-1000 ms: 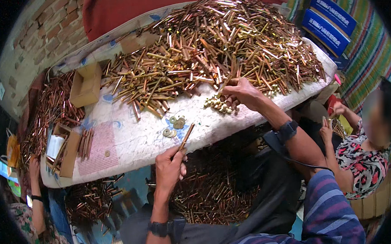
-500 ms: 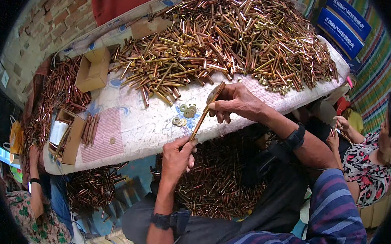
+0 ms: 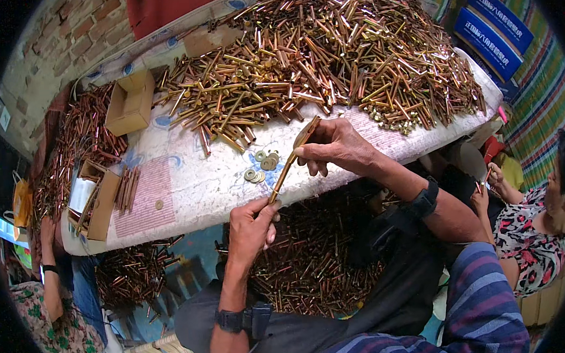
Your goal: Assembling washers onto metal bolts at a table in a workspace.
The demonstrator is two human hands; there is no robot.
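A long brass-coloured bolt slants between my two hands over the table's near edge. My left hand pinches its lower end between thumb and fingers. Higher up, my right hand is closed around the upper end, its thumb pressed along the shaft. Whether a second piece lies in the right fingers cannot be made out. Just left of the bolt, several flat metal washers lie loose on the white patterned cloth.
A large heap of bolts covers the table's far side, and more fill the floor below. At left are an open cardboard box and another holding bolts. Blue boxes stand far right. Co-workers sit at both sides.
The whole view has shifted slightly. Both hands keep their grip on the bolt at nearly the same slant, with very little movement.
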